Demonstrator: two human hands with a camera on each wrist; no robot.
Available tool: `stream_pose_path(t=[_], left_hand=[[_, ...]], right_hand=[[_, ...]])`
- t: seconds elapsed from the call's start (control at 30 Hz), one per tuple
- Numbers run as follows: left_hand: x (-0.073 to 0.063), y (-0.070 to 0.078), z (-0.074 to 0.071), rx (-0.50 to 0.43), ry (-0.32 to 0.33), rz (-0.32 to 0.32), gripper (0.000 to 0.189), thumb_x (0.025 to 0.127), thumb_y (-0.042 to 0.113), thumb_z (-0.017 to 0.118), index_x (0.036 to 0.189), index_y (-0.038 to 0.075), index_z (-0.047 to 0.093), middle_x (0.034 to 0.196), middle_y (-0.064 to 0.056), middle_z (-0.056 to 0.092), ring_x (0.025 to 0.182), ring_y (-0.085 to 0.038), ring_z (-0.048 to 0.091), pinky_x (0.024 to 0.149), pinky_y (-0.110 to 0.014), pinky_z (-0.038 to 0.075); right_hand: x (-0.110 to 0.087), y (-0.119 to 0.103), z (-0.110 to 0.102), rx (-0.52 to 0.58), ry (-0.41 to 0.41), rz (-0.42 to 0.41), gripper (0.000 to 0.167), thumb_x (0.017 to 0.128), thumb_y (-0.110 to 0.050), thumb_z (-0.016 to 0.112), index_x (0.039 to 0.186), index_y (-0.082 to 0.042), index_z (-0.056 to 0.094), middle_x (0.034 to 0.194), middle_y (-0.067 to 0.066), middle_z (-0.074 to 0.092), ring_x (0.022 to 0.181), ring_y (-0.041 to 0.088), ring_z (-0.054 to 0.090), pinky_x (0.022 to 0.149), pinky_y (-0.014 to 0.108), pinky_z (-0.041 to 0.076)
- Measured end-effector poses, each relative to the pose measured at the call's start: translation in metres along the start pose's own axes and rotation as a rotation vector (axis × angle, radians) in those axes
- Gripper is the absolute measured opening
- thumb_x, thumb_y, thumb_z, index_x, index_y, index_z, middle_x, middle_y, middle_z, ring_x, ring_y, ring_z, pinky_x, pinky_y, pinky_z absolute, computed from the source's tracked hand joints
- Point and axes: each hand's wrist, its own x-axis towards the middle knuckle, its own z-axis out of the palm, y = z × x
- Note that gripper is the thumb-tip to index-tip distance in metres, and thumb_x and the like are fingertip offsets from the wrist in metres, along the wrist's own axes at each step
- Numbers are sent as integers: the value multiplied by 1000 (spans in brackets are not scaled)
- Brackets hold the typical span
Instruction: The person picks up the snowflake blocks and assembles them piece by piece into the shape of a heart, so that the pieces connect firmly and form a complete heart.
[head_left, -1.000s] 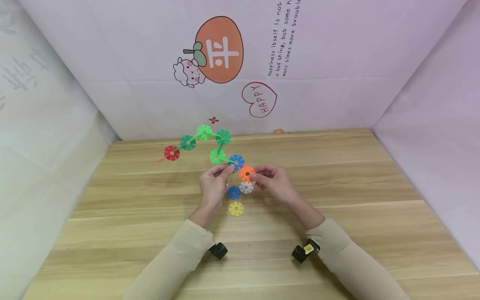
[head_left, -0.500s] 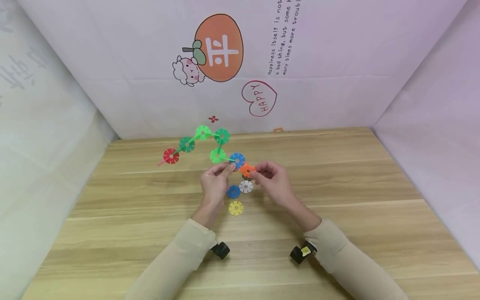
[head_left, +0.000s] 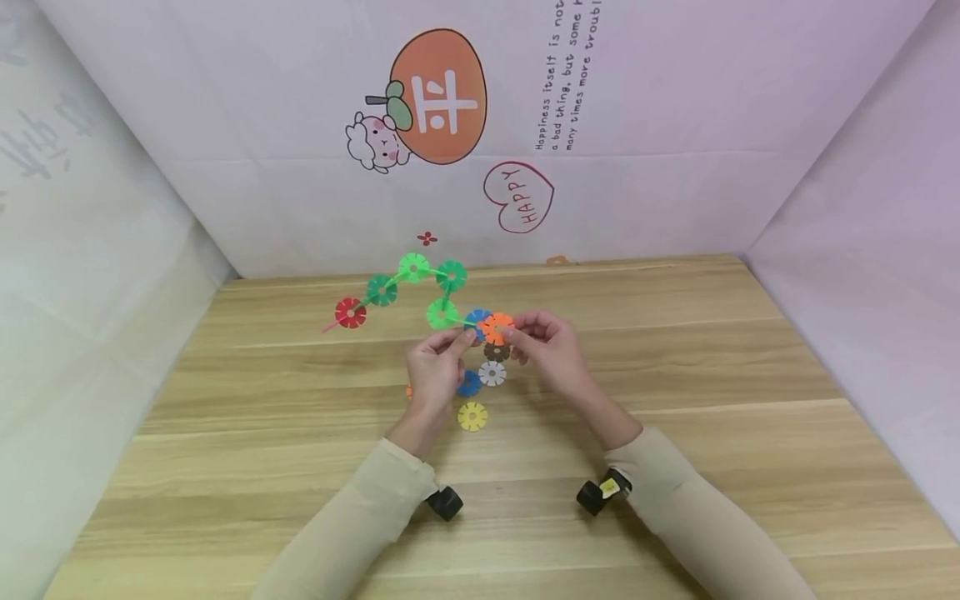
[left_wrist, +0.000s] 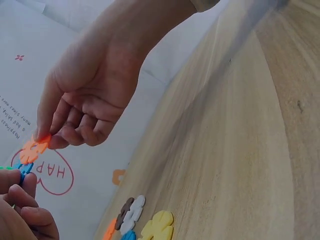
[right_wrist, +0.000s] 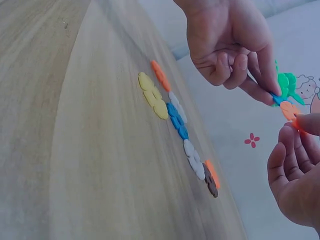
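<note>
My left hand (head_left: 435,373) pinches the blue slotted disc (head_left: 474,318) at the near end of a raised chain of snowflake building discs. Several green discs (head_left: 412,267) make up most of that chain, which bends up and left to a red disc (head_left: 350,313) and a thin pinkish-red piece seen edge-on. Between thumb and fingers, my right hand (head_left: 557,358) holds an orange disc (head_left: 498,328). Its edge overlaps the blue disc in the head view; from the right wrist, the orange disc (right_wrist: 288,111) appears edge to edge with the blue one.
Loose discs lie on the wooden table (head_left: 697,350) below the hands: yellow (head_left: 472,417), blue (head_left: 469,383), white (head_left: 492,373) and brown (head_left: 497,352). The right wrist view also shows orange discs (right_wrist: 160,75) and another white one (right_wrist: 177,106). A printed cloth wall (head_left: 637,200) stands behind.
The orange disc in my right hand has moved up and left until it overlaps the blue disc, uncovering the brown disc below. My left hand and the chain have shifted slightly right.
</note>
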Motion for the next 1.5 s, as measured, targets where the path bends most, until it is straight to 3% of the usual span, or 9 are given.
stream_pose_path(t=[0.17,0.4,0.6,0.67,0.8,0.9,1.13,1.3,1.5], left_hand=[[3,3,-3,-14,31,1,6,90,6,75,85,8,77,79,-4,74,39,-4,40,38,-15,30],[6,3,-4,4,47,3,12,89,5,76,80,13,76,79,-4,74,40,-4,41,37,-15,30],[3,-1,1,38,25,18,10,89,4,75,81,9,76,80,-6,74,40,-4,40,37,-15,29],[2,-2,4,38,23,18,9,89,4,76,82,9,76,82,-10,75,39,-3,39,37,-15,29],[0,-5,7,33,24,7,3,89,5,77,89,2,77,89,-21,74,39,-3,39,37,-16,27],[-1,-5,9,37,20,-6,13,89,6,77,96,-4,76,90,-22,74,40,-3,39,38,-16,27],[-3,-5,7,64,-15,-36,14,89,11,78,97,-1,77,79,-7,74,41,-5,40,39,-17,30],[-3,-5,-2,96,-67,-63,25,90,22,79,101,-1,76,89,-12,75,41,-7,45,39,-18,35],[3,1,-14,28,-12,-80,30,92,25,76,111,3,71,100,-12,75,45,-9,54,40,-18,43]], right_hand=[[-6,11,-13,-74,-93,59,14,93,-5,71,101,5,67,90,19,70,68,24,62,59,26,53],[-15,25,-29,-413,-367,155,7,90,-9,74,93,-3,72,80,8,68,67,18,57,56,24,47],[-11,16,-26,-578,-351,112,6,90,-11,75,91,-6,71,80,4,66,69,18,58,59,28,50],[-6,11,-24,-518,-315,70,11,93,-15,73,97,-5,72,83,9,68,69,22,59,58,27,51],[3,-2,-16,-274,-271,-5,21,98,-19,68,109,-1,70,96,23,69,71,38,60,56,32,52],[6,-9,-9,-154,-239,4,21,100,-16,66,110,2,69,98,25,70,72,40,61,57,35,55],[7,-8,0,-20,-154,93,18,100,-7,62,108,9,64,95,24,71,71,20,68,62,33,58],[8,-9,1,31,-95,99,18,101,-8,61,107,8,64,93,18,73,71,20,69,62,34,58],[9,-14,-5,32,-80,106,18,101,-8,61,108,8,65,95,22,73,67,17,68,59,35,58]])
